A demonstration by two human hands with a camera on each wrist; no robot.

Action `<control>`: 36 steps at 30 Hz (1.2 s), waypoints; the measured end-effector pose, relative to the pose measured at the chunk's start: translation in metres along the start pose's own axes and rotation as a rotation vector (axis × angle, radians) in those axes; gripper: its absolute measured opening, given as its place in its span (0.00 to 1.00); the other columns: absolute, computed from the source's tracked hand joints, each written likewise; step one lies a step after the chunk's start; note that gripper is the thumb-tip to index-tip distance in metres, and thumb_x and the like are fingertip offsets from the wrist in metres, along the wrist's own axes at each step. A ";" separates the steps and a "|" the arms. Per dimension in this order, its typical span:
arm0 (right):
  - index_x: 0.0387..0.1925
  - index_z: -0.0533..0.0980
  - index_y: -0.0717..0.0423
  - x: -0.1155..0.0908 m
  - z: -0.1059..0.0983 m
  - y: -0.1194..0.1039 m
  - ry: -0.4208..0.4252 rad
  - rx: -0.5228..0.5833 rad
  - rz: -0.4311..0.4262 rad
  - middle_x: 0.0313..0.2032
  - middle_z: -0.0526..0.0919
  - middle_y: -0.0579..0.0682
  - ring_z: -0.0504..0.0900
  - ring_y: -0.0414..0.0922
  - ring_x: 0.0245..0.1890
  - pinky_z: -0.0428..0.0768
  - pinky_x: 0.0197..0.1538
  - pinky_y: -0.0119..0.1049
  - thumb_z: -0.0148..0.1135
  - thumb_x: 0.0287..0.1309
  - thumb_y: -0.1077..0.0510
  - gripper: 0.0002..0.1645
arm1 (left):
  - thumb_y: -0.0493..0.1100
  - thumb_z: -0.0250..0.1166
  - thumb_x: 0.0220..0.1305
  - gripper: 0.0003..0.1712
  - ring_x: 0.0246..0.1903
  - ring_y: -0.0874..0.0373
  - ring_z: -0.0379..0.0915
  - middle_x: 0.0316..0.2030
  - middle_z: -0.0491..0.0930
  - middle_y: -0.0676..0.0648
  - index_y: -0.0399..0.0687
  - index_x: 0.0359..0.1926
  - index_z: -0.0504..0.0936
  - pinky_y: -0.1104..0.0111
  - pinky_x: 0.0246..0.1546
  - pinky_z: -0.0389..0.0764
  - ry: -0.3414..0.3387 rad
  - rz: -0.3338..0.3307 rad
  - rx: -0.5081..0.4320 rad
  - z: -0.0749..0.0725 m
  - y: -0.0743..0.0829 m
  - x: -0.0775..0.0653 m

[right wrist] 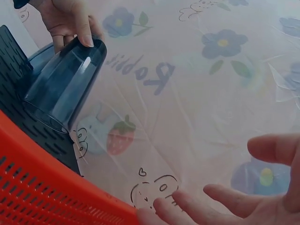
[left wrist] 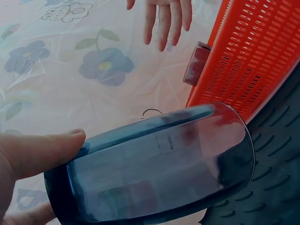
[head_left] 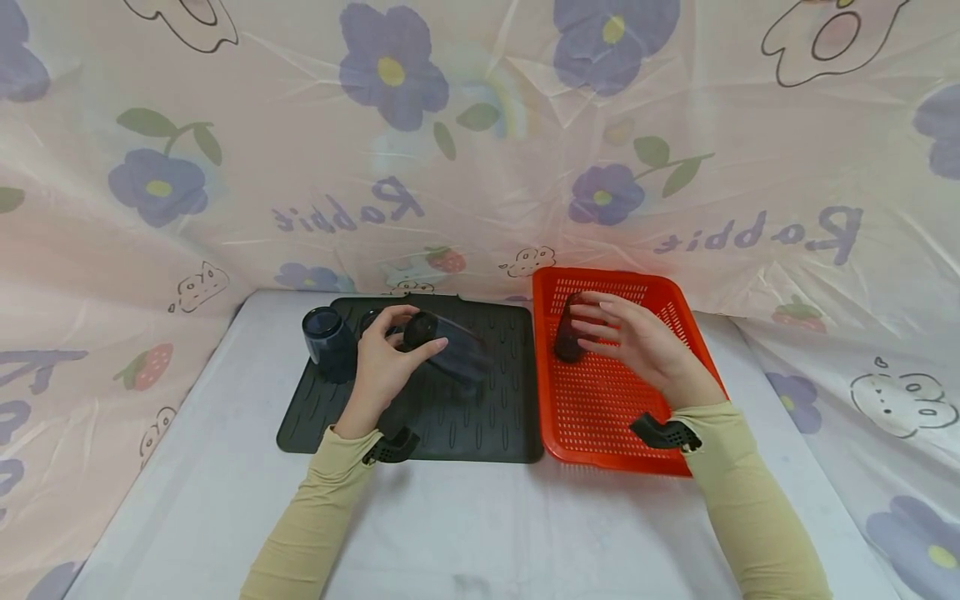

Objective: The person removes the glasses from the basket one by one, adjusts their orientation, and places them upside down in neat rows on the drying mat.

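My left hand (head_left: 384,360) pinches the dark base of a blue-tinted drinking glass (head_left: 459,350) between thumb and fingers, holding it above the black mat. This glass (left wrist: 154,173) is tilted, with its mouth pointing right and down. Two more glasses are on the mat's left part: one tumbler (head_left: 330,343) stands upside down, and another is mostly hidden behind my left hand. My right hand (head_left: 637,342) is over the red basket, fingers spread and holding nothing. Partly behind those fingers, a dark glass (head_left: 567,337) lies in the basket; in the left wrist view the hand appears apart from it.
The black ridged mat (head_left: 495,425) lies on a white-covered table (head_left: 480,533). Directly right of it is the red perforated basket (head_left: 551,417). A patterned plastic sheet (head_left: 480,183) hangs behind and at both sides.
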State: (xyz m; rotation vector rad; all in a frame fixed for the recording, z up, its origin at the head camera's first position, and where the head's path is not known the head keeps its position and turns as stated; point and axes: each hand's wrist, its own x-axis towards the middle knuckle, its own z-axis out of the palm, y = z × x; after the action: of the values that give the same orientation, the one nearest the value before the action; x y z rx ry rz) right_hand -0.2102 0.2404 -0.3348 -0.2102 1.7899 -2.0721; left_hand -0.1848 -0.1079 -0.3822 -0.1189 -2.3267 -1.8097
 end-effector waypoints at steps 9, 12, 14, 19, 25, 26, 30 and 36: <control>0.73 0.49 0.61 -0.004 -0.011 -0.001 0.018 0.017 0.009 0.70 0.53 0.63 0.57 0.60 0.68 0.61 0.66 0.52 0.44 0.74 0.50 0.35 | 0.44 0.79 0.46 0.34 0.41 0.51 0.80 0.51 0.76 0.46 0.50 0.56 0.77 0.63 0.33 0.81 0.044 0.102 0.079 0.006 -0.021 0.009; 0.73 0.48 0.60 -0.007 -0.015 -0.001 0.027 0.025 0.013 0.70 0.52 0.63 0.56 0.61 0.68 0.61 0.66 0.51 0.43 0.74 0.49 0.35 | 0.43 0.80 0.44 0.34 0.39 0.53 0.81 0.50 0.77 0.48 0.51 0.55 0.78 0.65 0.31 0.81 0.048 0.117 0.091 0.007 -0.024 0.011; 0.73 0.49 0.60 -0.009 -0.018 -0.001 0.035 0.025 0.017 0.70 0.52 0.63 0.55 0.60 0.68 0.61 0.67 0.51 0.43 0.74 0.49 0.35 | 0.43 0.80 0.42 0.34 0.39 0.53 0.81 0.49 0.78 0.48 0.52 0.55 0.79 0.64 0.31 0.82 0.046 0.118 0.086 0.008 -0.026 0.011; 0.71 0.52 0.59 -0.014 -0.024 0.001 0.072 0.013 0.023 0.70 0.53 0.62 0.56 0.61 0.68 0.60 0.67 0.52 0.45 0.73 0.48 0.33 | 0.41 0.81 0.40 0.35 0.42 0.54 0.80 0.51 0.78 0.48 0.52 0.54 0.80 0.59 0.37 0.83 0.029 0.122 0.068 0.011 -0.031 0.013; 0.69 0.56 0.56 -0.018 -0.030 0.003 0.092 0.005 0.020 0.69 0.55 0.62 0.57 0.61 0.67 0.64 0.65 0.51 0.44 0.73 0.48 0.30 | 0.39 0.82 0.39 0.35 0.43 0.52 0.80 0.49 0.79 0.46 0.48 0.53 0.81 0.57 0.39 0.82 0.038 0.138 0.088 0.011 -0.034 0.013; 0.69 0.57 0.56 -0.018 -0.031 0.003 0.089 0.007 0.018 0.69 0.55 0.62 0.57 0.61 0.67 0.65 0.65 0.50 0.44 0.74 0.48 0.29 | 0.39 0.82 0.39 0.35 0.43 0.52 0.80 0.49 0.79 0.46 0.48 0.53 0.81 0.57 0.39 0.82 0.039 0.145 0.094 0.011 -0.035 0.014; 0.69 0.58 0.57 -0.019 -0.034 0.004 0.081 0.017 0.007 0.69 0.56 0.62 0.57 0.61 0.67 0.67 0.64 0.48 0.44 0.74 0.48 0.29 | 0.37 0.82 0.38 0.35 0.43 0.51 0.80 0.50 0.79 0.45 0.48 0.53 0.81 0.58 0.40 0.82 0.048 0.166 0.101 0.012 -0.036 0.014; 0.67 0.60 0.56 -0.019 -0.036 0.004 0.084 0.031 -0.007 0.67 0.59 0.62 0.59 0.61 0.67 0.71 0.61 0.46 0.43 0.74 0.49 0.26 | 0.34 0.81 0.38 0.36 0.48 0.50 0.79 0.51 0.79 0.44 0.48 0.54 0.81 0.58 0.48 0.80 0.054 0.167 0.066 0.013 -0.038 0.015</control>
State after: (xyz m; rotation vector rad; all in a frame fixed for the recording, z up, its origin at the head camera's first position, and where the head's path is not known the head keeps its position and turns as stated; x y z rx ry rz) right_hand -0.2054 0.2806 -0.3420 -0.1230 1.8066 -2.1415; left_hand -0.2077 -0.1056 -0.4189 -0.2436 -2.2627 -1.6352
